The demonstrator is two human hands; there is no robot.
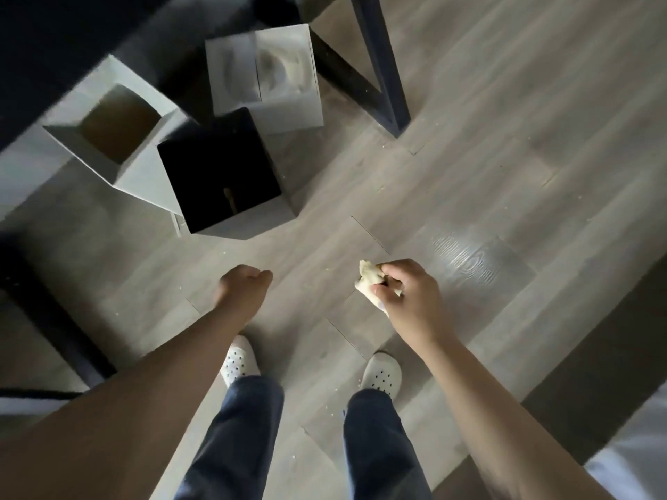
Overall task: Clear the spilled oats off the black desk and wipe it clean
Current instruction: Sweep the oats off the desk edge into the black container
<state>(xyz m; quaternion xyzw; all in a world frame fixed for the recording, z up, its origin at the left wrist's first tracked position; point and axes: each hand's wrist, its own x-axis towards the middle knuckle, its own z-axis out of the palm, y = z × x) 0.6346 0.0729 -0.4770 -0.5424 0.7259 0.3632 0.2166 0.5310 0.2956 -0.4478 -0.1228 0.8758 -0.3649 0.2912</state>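
I look straight down at a grey wooden floor. My right hand [409,288] grips a crumpled pale yellow cloth [368,277] above the floor. My left hand [242,288] is curled into a fist, and whether it holds anything cannot be seen. Small pale oat flakes [223,252] lie scattered on the floor. The black desk shows only as a dark edge [54,48] at the upper left, and its top is out of view.
Three square bins stand ahead: a grey one with a brown inside [119,124], a black-lined one [220,171] and a grey one holding crumpled paper [267,74]. A dark desk leg [382,66] stands at the upper right. My white shoes [240,360] are below.
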